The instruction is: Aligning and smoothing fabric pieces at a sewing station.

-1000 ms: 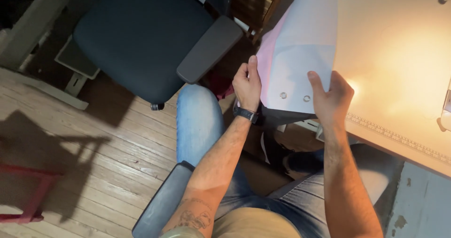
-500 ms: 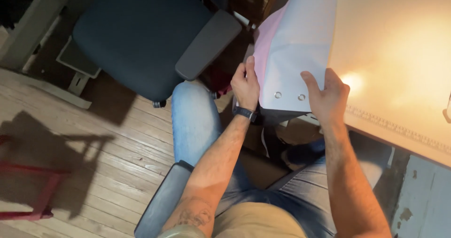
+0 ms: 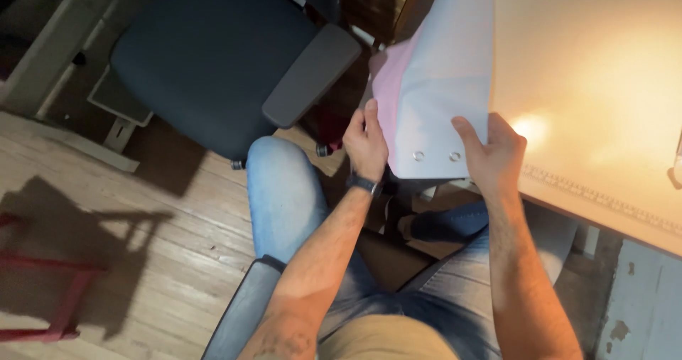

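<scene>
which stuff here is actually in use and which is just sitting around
In use: left hand and right hand holding the white sheet at the table edge.
Lying about: office chair, red frame.

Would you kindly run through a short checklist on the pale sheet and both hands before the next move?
1. Left hand grips the left edge of the pale sheet: ok.
2. Right hand holds the sheet's lower right corner: ok.
3. Both metal eyelets visible along the lower edge: ok.
4. Sheet partly supported by the table: ok, though its near end hangs past the edge.
5. Pink layer lined up with the white one: cannot tell.
6. Office chair stands apart from the sheet: ok.
</scene>
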